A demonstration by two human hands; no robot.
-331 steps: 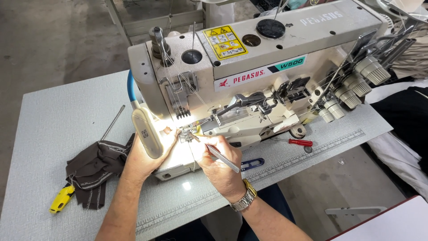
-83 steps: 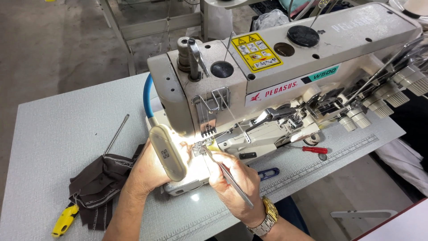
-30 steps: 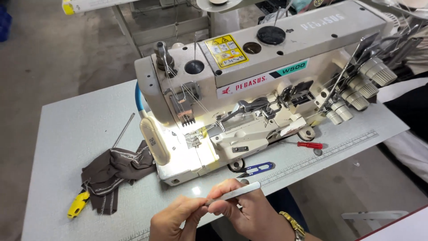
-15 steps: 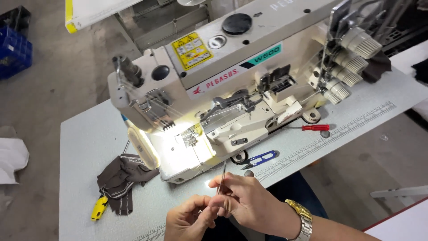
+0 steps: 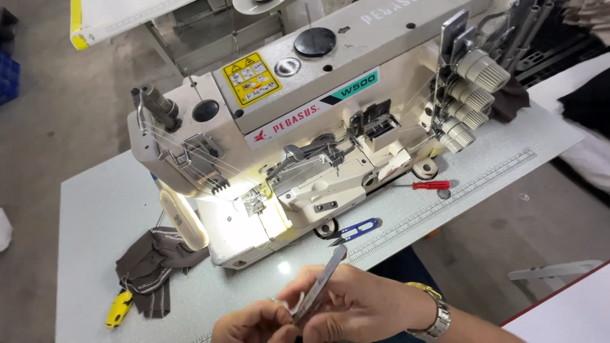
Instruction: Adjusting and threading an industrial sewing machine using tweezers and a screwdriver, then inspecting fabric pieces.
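Observation:
A cream industrial sewing machine (image 5: 305, 114) stands on a pale grey table (image 5: 101, 209), its lamp lighting the needle area (image 5: 254, 203). Both my hands are low in front of it, close together near the table's front edge. My right hand (image 5: 362, 308) grips metal tweezers (image 5: 321, 286) that point up toward the machine. My left hand (image 5: 254, 324) pinches at the lower end of the tweezers; whether it holds a thread or small part there cannot be made out. A gold watch (image 5: 435, 311) sits on my right wrist.
Blue thread snips (image 5: 356, 230) and a red-handled screwdriver (image 5: 422, 185) lie just in front of the machine. Dark fabric scraps (image 5: 152, 260) and a yellow-handled tool (image 5: 119, 308) lie at the left. A ruler strip (image 5: 457, 200) runs along the table's front right.
My hands have left the needle area and drawn back to the table's front edge with the tweezers. The view has shifted, so the machine sits farther right and higher.

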